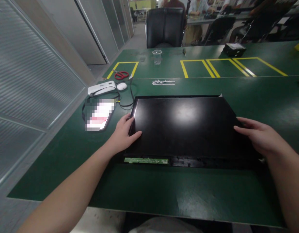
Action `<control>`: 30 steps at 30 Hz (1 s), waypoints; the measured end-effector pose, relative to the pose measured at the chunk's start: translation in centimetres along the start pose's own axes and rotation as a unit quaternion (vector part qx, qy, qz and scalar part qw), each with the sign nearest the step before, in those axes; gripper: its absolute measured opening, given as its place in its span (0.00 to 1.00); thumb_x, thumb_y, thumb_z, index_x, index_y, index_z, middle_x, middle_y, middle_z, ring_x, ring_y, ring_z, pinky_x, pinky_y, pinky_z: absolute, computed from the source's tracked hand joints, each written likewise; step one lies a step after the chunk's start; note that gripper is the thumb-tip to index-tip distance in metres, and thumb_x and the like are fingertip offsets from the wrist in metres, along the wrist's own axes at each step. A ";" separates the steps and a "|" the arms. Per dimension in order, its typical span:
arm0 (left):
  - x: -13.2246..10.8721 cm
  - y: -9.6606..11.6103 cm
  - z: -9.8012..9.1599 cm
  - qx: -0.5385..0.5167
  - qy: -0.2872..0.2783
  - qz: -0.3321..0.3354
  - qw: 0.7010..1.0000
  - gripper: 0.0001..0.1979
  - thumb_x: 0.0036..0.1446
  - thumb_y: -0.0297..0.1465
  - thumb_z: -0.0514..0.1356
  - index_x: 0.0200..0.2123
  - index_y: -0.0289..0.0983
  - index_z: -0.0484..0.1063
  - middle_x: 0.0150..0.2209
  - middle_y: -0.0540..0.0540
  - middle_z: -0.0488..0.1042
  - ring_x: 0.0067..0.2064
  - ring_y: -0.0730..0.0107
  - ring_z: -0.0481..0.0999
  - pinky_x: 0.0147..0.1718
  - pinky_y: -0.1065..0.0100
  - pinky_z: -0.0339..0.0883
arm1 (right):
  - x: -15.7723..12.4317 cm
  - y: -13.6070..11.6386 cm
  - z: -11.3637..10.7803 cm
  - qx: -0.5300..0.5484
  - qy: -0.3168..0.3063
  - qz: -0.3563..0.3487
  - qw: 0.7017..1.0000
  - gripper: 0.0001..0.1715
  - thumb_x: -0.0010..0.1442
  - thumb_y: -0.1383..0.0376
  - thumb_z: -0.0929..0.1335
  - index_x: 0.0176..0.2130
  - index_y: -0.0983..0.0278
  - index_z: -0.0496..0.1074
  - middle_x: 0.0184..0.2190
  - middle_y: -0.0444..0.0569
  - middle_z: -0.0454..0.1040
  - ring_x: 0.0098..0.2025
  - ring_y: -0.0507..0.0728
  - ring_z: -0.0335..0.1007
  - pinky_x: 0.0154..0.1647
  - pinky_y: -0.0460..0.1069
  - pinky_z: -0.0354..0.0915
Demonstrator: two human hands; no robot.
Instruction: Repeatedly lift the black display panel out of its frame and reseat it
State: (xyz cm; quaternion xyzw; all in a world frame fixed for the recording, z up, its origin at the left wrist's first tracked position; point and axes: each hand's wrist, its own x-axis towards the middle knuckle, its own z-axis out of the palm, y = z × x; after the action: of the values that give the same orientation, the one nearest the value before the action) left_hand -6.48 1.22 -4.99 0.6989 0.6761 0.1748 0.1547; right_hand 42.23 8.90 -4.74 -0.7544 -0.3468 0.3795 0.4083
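A black LCD screen panel [185, 129] lies face up on the green table before me. Along its near edge runs a strip of green circuit board [146, 160], exposed at the left half. My left hand [126, 132] grips the panel's left edge, thumb on the glass and fingers at the side. At the right edge, my right hand [259, 134] holds the panel with its thumb over the top; the finger ends there are partly hidden. Whether the panel is lifted at all, I cannot tell.
Left of the panel are a phone [101, 115], a white power strip [102, 88] with cables, a white mouse [122, 86] and red scissors [121, 75]. Beyond it lie white scraps [163, 82], a plastic cup [157, 57] and a black box [234, 49]. People sit at the back.
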 end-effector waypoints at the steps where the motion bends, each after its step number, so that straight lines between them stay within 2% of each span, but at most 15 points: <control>1: 0.0 0.0 0.0 -0.001 0.001 -0.001 1.000 0.43 0.62 0.51 0.61 0.69 0.25 0.67 0.76 0.21 0.56 0.78 0.31 0.56 0.76 0.38 0.49 | -0.1 -0.1 0.0 0.009 -0.001 0.005 1.000 0.35 0.42 0.69 0.78 0.52 0.56 0.85 0.48 0.51 0.83 0.44 0.57 0.81 0.38 0.45 0.78; 6: -0.1 -0.2 0.0 -0.010 -0.002 0.003 1.000 0.42 0.62 0.51 0.62 0.69 0.27 0.67 0.77 0.22 0.55 0.78 0.31 0.56 0.75 0.37 0.49 | -0.8 -0.9 0.1 0.062 -0.013 0.040 0.997 0.30 0.44 0.73 0.75 0.47 0.56 0.85 0.39 0.49 0.85 0.39 0.57 0.82 0.34 0.45 0.78; 11: 0.0 -0.5 0.2 -0.013 0.008 0.012 1.000 0.40 0.63 0.51 0.62 0.69 0.30 0.68 0.76 0.24 0.56 0.78 0.30 0.57 0.75 0.35 0.50 | -1.0 -1.1 -0.1 0.064 -0.035 0.039 0.997 0.33 0.45 0.72 0.74 0.50 0.53 0.84 0.40 0.48 0.87 0.38 0.60 0.84 0.37 0.52 0.81; 14: 0.0 -0.5 0.2 -0.005 0.004 0.010 1.000 0.42 0.63 0.51 0.61 0.69 0.26 0.67 0.76 0.21 0.56 0.78 0.31 0.56 0.75 0.37 0.50 | -0.9 -1.0 -0.1 0.056 -0.056 0.042 0.996 0.35 0.48 0.70 0.73 0.54 0.50 0.83 0.40 0.47 0.87 0.39 0.61 0.84 0.38 0.54 0.82; 18: 0.0 -0.4 0.2 0.001 -0.001 0.008 1.000 0.42 0.63 0.51 0.61 0.69 0.26 0.67 0.76 0.21 0.55 0.78 0.31 0.56 0.75 0.39 0.50 | -0.9 -1.0 -0.1 0.033 -0.060 0.023 0.997 0.33 0.49 0.70 0.73 0.54 0.51 0.84 0.39 0.46 0.87 0.38 0.60 0.84 0.38 0.53 0.81; 21: 0.0 -0.4 0.1 0.002 -0.001 0.009 1.000 0.42 0.63 0.51 0.60 0.69 0.26 0.67 0.77 0.21 0.55 0.78 0.32 0.56 0.75 0.38 0.49 | -1.0 -1.2 0.1 0.028 -0.047 0.035 0.998 0.35 0.49 0.71 0.74 0.55 0.52 0.83 0.40 0.46 0.87 0.40 0.59 0.84 0.39 0.51 0.80; 23: 0.0 -0.4 0.1 0.002 0.001 0.011 1.000 0.41 0.64 0.51 0.60 0.69 0.27 0.67 0.77 0.21 0.55 0.78 0.32 0.56 0.75 0.38 0.50 | -1.0 -1.3 0.2 0.027 -0.039 0.042 0.998 0.34 0.48 0.71 0.74 0.54 0.52 0.84 0.41 0.46 0.87 0.44 0.59 0.84 0.43 0.50 0.80; 26: 0.0 -0.4 0.1 0.003 0.003 0.014 1.000 0.40 0.64 0.51 0.61 0.69 0.29 0.67 0.77 0.22 0.55 0.78 0.32 0.57 0.75 0.37 0.50 | -0.9 -1.2 0.3 0.016 -0.030 0.024 0.999 0.29 0.47 0.69 0.76 0.49 0.51 0.85 0.46 0.46 0.87 0.55 0.60 0.81 0.57 0.53 0.77; 30: 0.0 -0.4 0.1 0.006 0.000 0.012 1.000 0.41 0.64 0.52 0.60 0.70 0.28 0.67 0.77 0.22 0.55 0.78 0.31 0.56 0.75 0.37 0.49 | -0.3 -0.6 0.2 -0.005 -0.029 -0.023 0.999 0.27 0.44 0.66 0.77 0.46 0.52 0.85 0.56 0.46 0.84 0.66 0.64 0.75 0.73 0.60 0.64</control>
State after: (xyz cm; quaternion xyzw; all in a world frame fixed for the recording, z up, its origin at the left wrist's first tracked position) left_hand -6.81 1.20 -5.28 0.7077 0.6689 0.1723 0.1481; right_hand 41.74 8.98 -4.22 -0.7368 -0.3779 0.3900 0.4027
